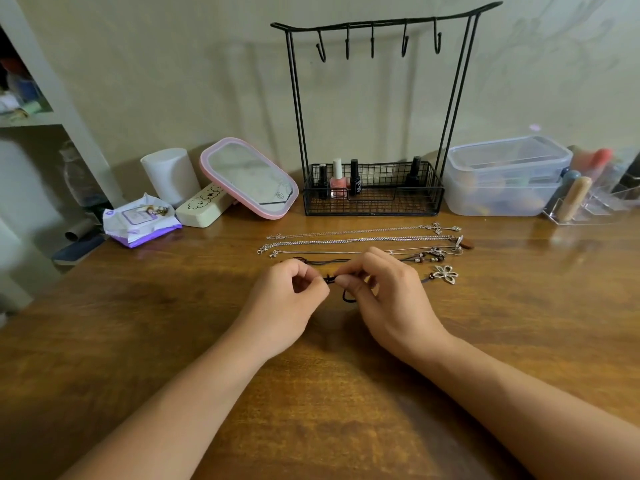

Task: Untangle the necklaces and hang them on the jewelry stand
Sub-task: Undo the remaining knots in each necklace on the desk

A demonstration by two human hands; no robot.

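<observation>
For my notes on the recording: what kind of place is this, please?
Probably a dressing table at home: a pink-framed mirror, nail polish bottles in the jewelry stand, and necklaces on the wooden table.

black stand [377, 109], pink-rimmed mirror [249, 181], brown table [173, 323]

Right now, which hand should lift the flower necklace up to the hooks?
Probably the right hand. Both hands pinch the dark cord, but the flower pendant lies on the right hand's side. The left hand is farther from it. The stand's hooks hang empty straight ahead.
</observation>
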